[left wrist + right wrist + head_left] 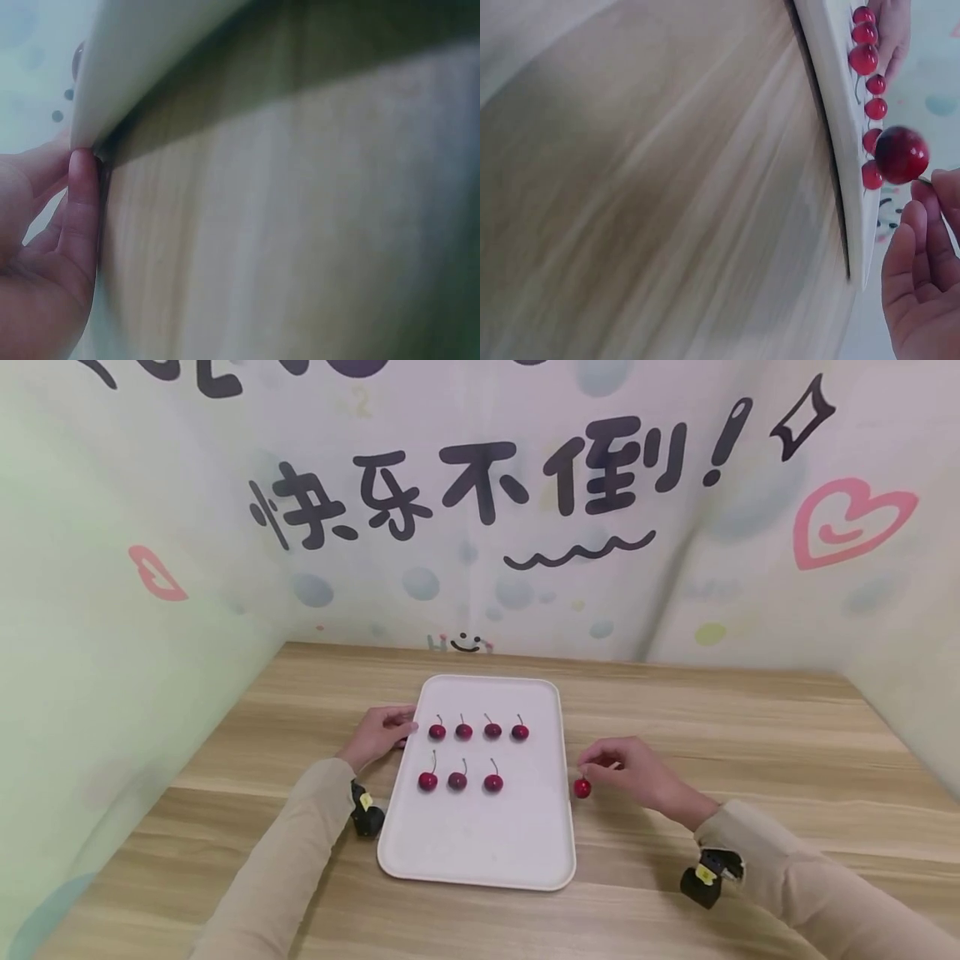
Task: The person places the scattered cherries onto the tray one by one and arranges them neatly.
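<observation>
A white tray (480,835) lies on the table with several dark red cherries in two rows. The back row (464,732) and the front row (457,781) both have their stems pointing away from me. My left hand (381,733) pinches the tray's left rim, the thumb on the edge and fingers beside it in the left wrist view. Just off the tray's right side, my right hand (626,770) holds one cherry (901,154) by its stem between thumb and fingertip. That cherry hangs from the fingers, apart from the tray.
The wood-grain table (735,727) spreads out on both sides of the tray. Behind it hangs a white printed cloth (465,585) with dark lettering. A small black camera (366,810) is strapped at the left wrist, another wrist camera (708,877) at the right.
</observation>
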{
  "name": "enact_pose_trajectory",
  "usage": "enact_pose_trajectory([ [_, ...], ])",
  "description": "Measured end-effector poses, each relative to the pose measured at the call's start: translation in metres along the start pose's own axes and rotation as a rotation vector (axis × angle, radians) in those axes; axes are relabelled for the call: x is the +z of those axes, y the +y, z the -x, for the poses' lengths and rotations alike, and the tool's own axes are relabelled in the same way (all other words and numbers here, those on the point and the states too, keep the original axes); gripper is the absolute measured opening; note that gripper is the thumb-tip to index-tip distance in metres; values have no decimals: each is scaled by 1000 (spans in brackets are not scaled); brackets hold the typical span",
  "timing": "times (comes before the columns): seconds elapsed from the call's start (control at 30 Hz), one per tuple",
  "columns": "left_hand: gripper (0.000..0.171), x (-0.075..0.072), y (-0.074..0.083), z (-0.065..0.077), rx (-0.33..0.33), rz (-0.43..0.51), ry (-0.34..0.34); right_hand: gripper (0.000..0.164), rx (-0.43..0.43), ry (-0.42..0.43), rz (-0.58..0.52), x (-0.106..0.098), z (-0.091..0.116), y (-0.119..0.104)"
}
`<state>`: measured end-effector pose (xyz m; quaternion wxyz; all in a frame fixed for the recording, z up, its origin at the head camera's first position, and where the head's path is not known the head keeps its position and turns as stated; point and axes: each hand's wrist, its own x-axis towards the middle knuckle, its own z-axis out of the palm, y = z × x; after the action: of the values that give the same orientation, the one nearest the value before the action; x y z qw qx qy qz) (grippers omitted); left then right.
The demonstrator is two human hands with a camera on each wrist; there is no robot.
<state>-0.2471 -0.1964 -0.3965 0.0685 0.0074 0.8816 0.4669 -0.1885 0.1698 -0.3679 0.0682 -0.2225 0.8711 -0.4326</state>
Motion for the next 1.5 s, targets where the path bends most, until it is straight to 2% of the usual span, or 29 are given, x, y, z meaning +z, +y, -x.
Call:
enact_pose_trajectory([
  [0.43,41,-2,-1,0,-11,-24,-3,18,4,-75,-6,15,-28,-17],
  [0.7,41,-1,-1,0,-14,-16,-5,16,-16,-147,-53,30,-48,-15],
  [0.9,41,0,-1,0,-27,-12,2,14,-35,-169,23,38,-59,-13],
  [1.23,41,0,-2,1,-32,-19,0,13,86,-167,70,46,-64,-15],
  [1.5,41,0,-1,0,-25,-27,4,13,183,-147,29,49,-66,-16],
])
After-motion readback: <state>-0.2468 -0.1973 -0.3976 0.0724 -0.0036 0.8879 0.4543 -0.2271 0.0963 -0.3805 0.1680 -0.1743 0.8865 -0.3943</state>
